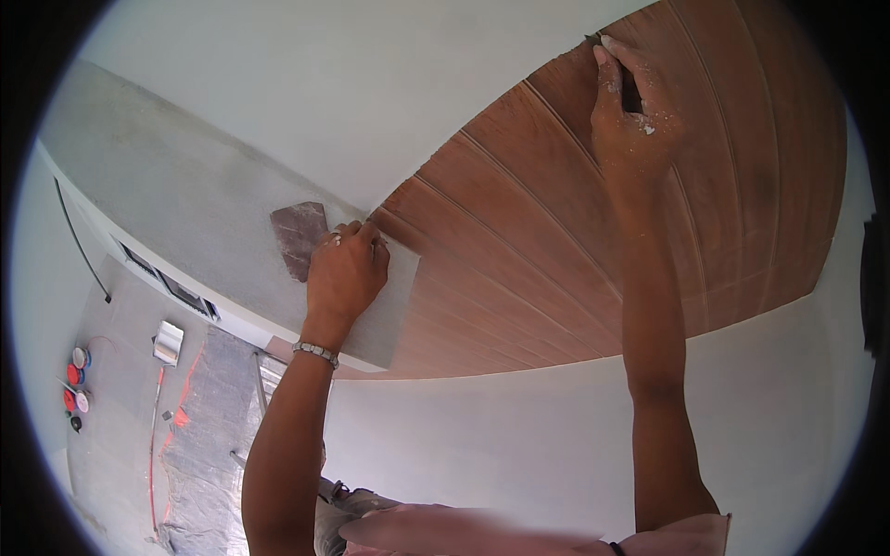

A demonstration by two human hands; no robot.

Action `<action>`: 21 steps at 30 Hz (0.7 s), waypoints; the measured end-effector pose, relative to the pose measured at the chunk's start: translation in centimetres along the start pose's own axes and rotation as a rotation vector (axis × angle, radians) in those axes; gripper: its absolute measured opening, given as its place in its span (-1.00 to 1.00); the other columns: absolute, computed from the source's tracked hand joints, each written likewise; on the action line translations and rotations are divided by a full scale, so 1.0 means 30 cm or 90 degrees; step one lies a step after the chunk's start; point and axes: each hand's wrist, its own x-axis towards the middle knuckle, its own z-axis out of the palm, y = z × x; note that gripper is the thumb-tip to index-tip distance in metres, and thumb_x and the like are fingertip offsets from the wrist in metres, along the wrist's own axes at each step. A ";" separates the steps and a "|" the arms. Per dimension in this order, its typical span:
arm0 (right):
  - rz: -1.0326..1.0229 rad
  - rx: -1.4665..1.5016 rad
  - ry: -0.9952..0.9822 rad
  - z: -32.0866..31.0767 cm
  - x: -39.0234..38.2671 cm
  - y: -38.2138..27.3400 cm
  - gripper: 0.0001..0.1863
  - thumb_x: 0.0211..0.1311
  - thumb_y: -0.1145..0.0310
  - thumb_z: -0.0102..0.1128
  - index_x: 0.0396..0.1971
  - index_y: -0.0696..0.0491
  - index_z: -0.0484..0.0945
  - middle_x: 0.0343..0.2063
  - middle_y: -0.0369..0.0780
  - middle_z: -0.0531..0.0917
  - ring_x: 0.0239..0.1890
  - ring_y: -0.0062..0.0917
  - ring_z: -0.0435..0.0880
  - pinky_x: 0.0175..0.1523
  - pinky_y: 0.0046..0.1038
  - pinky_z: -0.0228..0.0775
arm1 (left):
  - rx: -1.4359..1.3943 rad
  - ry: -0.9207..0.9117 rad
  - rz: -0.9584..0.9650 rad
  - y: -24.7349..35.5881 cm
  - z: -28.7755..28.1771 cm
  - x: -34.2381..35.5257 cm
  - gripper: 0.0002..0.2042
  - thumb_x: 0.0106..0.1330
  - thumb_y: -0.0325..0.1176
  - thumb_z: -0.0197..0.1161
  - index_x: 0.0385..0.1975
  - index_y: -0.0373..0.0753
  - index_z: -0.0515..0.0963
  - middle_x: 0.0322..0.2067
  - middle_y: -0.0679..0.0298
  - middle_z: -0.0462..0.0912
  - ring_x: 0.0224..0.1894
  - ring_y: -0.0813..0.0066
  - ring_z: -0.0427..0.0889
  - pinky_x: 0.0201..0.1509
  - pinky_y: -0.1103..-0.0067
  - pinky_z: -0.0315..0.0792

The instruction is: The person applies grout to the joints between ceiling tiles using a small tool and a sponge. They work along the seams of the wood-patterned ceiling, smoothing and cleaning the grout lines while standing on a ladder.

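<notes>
My right hand (638, 116), flecked with white, is raised to the upper edge of a reddish-brown wood-plank surface (556, 185), where it meets a white wall (389, 83). Its thumb and index finger pinch together at that edge; a small dark tip shows there, too little to name. My left hand (348, 269), with a bracelet on its wrist, has its fingers curled down at the corner where the planks, the wall and a grey ledge (195, 167) meet. Right beside its knuckles is an angular, dull purplish-brown flat piece (299, 239). What those fingers hold, if anything, is hidden.
Far below at left is a floor with a crumpled plastic sheet (209, 435), a long red pole (156, 445), a white tray-like object (169, 343) and several red and white round containers (74, 373). A pale wall (519, 426) runs beneath the planks.
</notes>
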 end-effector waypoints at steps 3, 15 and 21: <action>-0.020 -0.014 -0.044 -0.013 0.006 -0.008 -0.80 0.26 0.65 0.37 -0.15 0.13 0.74 -0.25 -0.19 0.78 -0.19 -0.41 0.78 -0.12 -0.42 0.62 | -0.010 0.002 0.010 0.000 -0.002 0.006 -0.85 0.38 -0.35 0.25 -0.28 -0.30 0.64 -0.25 0.05 0.71 -0.18 -0.01 0.71 0.03 0.21 0.57; -0.050 -0.033 -0.059 -0.015 0.017 -0.010 -0.83 0.28 0.65 0.40 -0.16 0.16 0.75 -0.27 -0.16 0.81 -0.20 -0.46 0.82 -0.11 -0.48 0.64 | -0.023 0.008 -0.004 0.003 -0.011 0.003 -0.84 0.39 -0.34 0.25 -0.28 -0.32 0.64 -0.27 0.06 0.70 -0.15 0.00 0.70 0.04 0.22 0.56; -0.031 -0.004 -0.081 -0.020 0.026 -0.018 -0.83 0.26 0.67 0.40 -0.16 0.18 0.75 -0.28 -0.15 0.81 -0.17 -0.46 0.82 -0.10 -0.49 0.64 | -0.021 -0.001 0.003 -0.001 -0.010 0.008 -0.84 0.39 -0.35 0.24 -0.26 -0.32 0.65 -0.28 0.04 0.70 -0.15 -0.02 0.70 0.04 0.22 0.56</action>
